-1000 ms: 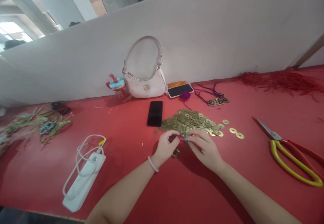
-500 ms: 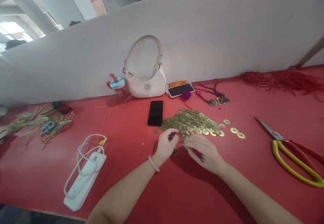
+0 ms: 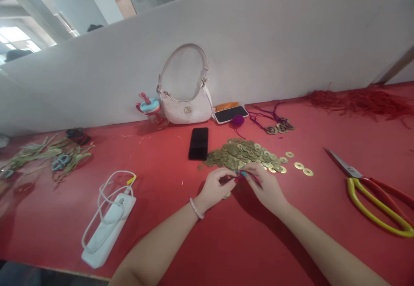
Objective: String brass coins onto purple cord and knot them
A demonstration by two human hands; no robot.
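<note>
My left hand (image 3: 217, 187), with a beaded bracelet (image 3: 196, 209) at the wrist, pinches a dark purple cord (image 3: 239, 174) just in front of the coin pile. Close against it, my right hand (image 3: 261, 185) pinches the same cord; the fingertips of both hands nearly meet. Below the left fingers, a brass coin (image 3: 227, 195) is partly visible, and whether it hangs from the cord I cannot tell. Behind the hands lies a heap of brass coins (image 3: 246, 151) with holes in their middles.
A black phone (image 3: 198, 144) lies left of the coins, and large scissors (image 3: 365, 187) lie at right. Behind are a white handbag (image 3: 186, 107), a cup (image 3: 152, 109), a second phone (image 3: 230, 114), a purple yarn ball (image 3: 238, 120) and corded coins (image 3: 280, 126). A power strip (image 3: 108, 232) sits at left.
My hands have come together, and the cord loop that stood up between them is now drawn down between the fingertips. The left fingers have shifted slightly right; the surrounding things stay put.
</note>
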